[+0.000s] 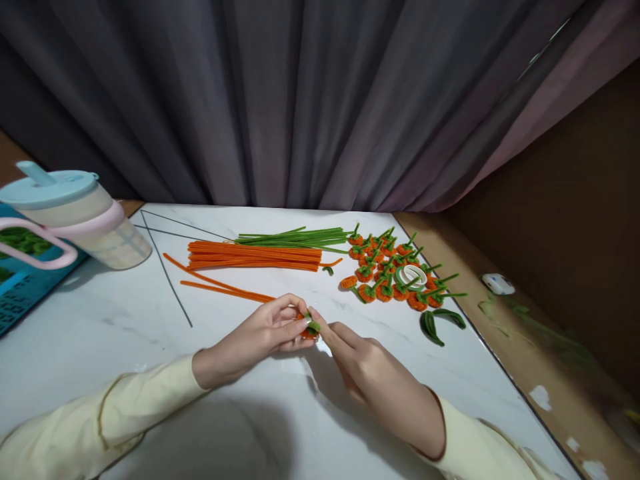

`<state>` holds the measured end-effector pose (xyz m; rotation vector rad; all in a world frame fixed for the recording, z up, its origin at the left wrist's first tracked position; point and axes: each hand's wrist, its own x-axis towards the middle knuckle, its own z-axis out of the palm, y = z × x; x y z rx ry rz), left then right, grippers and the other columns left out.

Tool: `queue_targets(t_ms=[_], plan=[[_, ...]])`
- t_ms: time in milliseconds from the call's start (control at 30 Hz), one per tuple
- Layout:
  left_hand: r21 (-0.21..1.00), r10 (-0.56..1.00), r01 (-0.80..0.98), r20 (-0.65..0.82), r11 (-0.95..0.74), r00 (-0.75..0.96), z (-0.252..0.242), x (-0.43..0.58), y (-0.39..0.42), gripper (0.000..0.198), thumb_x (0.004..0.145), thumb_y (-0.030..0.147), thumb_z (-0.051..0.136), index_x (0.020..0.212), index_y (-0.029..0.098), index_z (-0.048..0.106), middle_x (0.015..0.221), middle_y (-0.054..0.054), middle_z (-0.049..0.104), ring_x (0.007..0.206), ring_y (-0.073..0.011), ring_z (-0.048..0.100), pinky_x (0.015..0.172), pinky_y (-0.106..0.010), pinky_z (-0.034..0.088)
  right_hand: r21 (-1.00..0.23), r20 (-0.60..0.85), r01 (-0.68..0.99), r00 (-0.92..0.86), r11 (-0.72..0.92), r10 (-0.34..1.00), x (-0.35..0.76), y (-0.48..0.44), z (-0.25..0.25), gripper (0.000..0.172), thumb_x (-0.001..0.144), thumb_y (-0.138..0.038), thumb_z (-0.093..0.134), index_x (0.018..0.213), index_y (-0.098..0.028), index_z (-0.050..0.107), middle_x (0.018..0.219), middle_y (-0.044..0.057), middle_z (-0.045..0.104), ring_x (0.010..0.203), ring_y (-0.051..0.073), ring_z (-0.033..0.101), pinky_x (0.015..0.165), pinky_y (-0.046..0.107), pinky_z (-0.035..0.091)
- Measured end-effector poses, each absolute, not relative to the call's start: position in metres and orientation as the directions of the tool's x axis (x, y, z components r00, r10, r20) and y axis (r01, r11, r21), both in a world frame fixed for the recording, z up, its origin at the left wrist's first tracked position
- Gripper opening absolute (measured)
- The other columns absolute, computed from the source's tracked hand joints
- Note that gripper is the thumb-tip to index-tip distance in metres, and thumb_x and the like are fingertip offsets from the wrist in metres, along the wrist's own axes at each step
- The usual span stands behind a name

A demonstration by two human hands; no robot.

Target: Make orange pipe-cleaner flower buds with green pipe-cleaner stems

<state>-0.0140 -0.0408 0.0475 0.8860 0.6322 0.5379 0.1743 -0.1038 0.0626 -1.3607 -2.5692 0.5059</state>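
Observation:
Between my two hands is a small orange pipe-cleaner pumpkin [311, 333] with a green top. My left hand [263, 332] is closed around its left side, thumb pressed on the green part. My right hand [365, 363] pinches it from the right; its fingertips are partly hidden. Beyond my hands lie a bundle of orange pipe cleaners [255, 256] and a bundle of green pipe cleaners [295, 237]. Several finished-looking pumpkins [384, 291] with green stems are grouped to the right, around a roll of tape [411, 276].
Loose orange pipe cleaners [225, 289] lie left of my hands. Two dark green leaf shapes [431, 328] rest near the white table's [480, 400] right edge. A lidded cup [107, 230] with a pink handle stands at left, before a blue box [25, 293]. A grey curtain [270, 100] hangs behind.

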Motion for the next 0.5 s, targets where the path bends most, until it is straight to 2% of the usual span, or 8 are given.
queue_targets(t_ms=[133, 300, 400, 500], plan=[[0.78, 0.634, -0.179, -0.327, 0.6, 0.701, 0.046, -0.015, -0.04, 0.013, 0.082, 0.023, 0.066, 0.09, 0.02, 0.056, 0.096, 0.001, 0.059, 0.093, -0.0093, 0.059, 0.094, -0.027, 0.045, -0.474, 0.079, 0.716, -0.545, 0.512, 0.835, 0.177, -0.101, 0.06, 0.071, 0.077, 0.002, 0.032, 0.146, -0.014, 0.02, 0.089, 0.009, 0.057, 0.068, 0.018, 0.059, 0.06, 0.03, 0.052], [0.786, 0.646, -0.178, -0.33, 0.592, 0.689, 0.044, -0.016, -0.041, 0.015, 0.081, 0.023, 0.067, 0.091, 0.02, 0.057, 0.094, 0.001, 0.059, 0.093, -0.0108, 0.06, 0.096, -0.03, 0.044, -0.552, 0.133, 0.646, -0.556, 0.527, 0.821, 0.178, -0.094, 0.06, 0.062, 0.083, 0.0, 0.03, 0.143, -0.016, 0.029, 0.084, 0.008, 0.058, 0.066, 0.017, 0.056, 0.062, 0.03, 0.052], [0.797, 0.659, -0.179, -0.325, 0.576, 0.678, 0.041, -0.016, -0.042, 0.015, 0.08, 0.023, 0.067, 0.09, 0.02, 0.056, 0.092, 0.001, 0.058, 0.092, -0.0106, 0.059, 0.098, -0.032, 0.043, -0.619, 0.137, 0.599, -0.554, 0.508, 0.821, 0.18, -0.091, 0.06, 0.059, 0.085, -0.003, 0.031, 0.143, -0.016, 0.029, 0.087, 0.009, 0.061, 0.069, 0.016, 0.057, 0.066, 0.031, 0.052], [0.819, 0.669, -0.167, -0.311, 0.549, 0.675, 0.037, -0.016, -0.042, 0.017, 0.08, 0.025, 0.068, 0.088, 0.019, 0.055, 0.089, 0.001, 0.058, 0.089, -0.0112, 0.059, 0.095, -0.033, 0.043, -0.703, 0.101, 0.572, -0.507, 0.422, 0.856, 0.179, -0.093, 0.06, 0.057, 0.088, -0.009, 0.033, 0.144, -0.012, 0.025, 0.077, 0.006, 0.061, 0.058, 0.014, 0.054, 0.062, 0.03, 0.051]])
